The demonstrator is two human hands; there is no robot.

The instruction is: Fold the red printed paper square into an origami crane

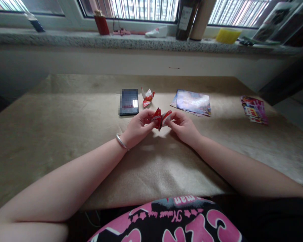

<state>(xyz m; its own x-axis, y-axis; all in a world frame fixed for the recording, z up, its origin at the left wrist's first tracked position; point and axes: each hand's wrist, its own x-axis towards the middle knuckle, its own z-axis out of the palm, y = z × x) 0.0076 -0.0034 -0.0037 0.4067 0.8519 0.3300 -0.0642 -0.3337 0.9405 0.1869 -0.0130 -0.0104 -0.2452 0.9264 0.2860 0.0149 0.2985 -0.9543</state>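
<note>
A small red and white folded paper piece is held just above the tan table between both hands. My left hand, with a silver bangle on the wrist, pinches its left side. My right hand pinches its right side with fingertips pressed together. A second folded red and white paper figure lies on the table just behind the hands.
A dark phone lies left of the second figure. A stack of printed paper sheets is at the right, a pink printed sheet farther right. The windowsill holds a red cup, a dark bottle and a yellow box.
</note>
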